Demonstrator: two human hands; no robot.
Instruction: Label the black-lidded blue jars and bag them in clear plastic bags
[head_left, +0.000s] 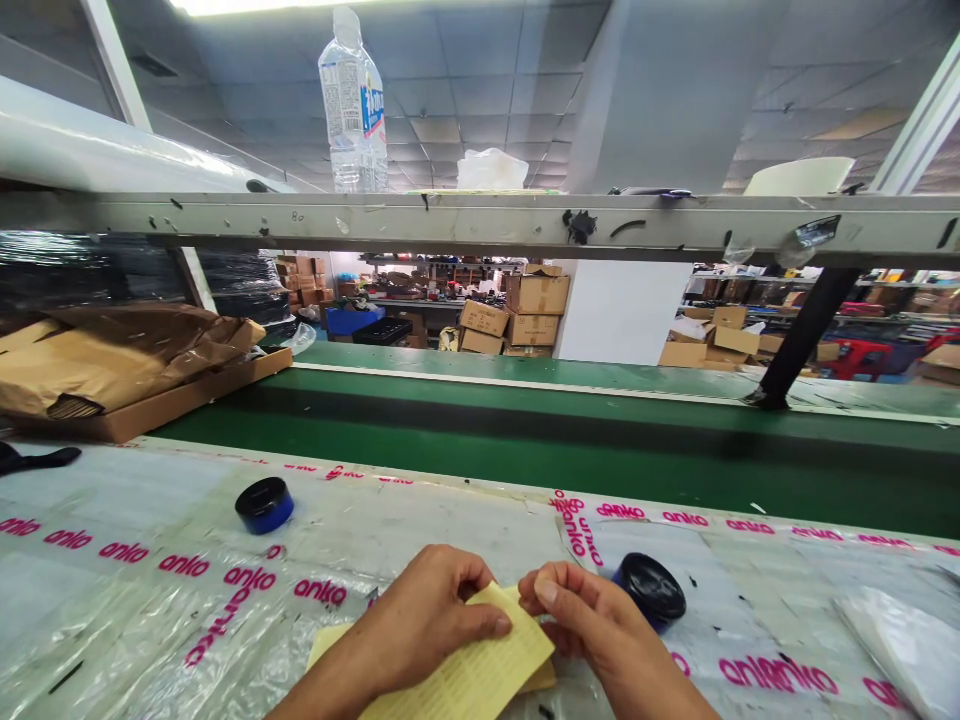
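Observation:
My left hand (431, 625) is closed on a yellow printed sheet (480, 670), thumb on top and fingers curled at its upper edge. Rows of faint small marks cover the sheet, and more yellow paper (327, 640) shows beneath it. At the sheet's right corner, my right hand (589, 625) has its thumb and forefinger pinched together; whatever is between them is too small to make out. Just beyond that hand lies a round black-and-blue container (651, 590). A similar round container (265, 504) sits farther left on the plastic-covered table.
Behind the table (420, 520) runs a green conveyor belt (450, 430). At left a cardboard tray (172, 398) holds brown paper. A metal shelf beam (480, 222) crosses overhead, carrying a plastic bottle (349, 110). White plastic bags (900, 640) lie at right, a black utensil (37, 459) at far left.

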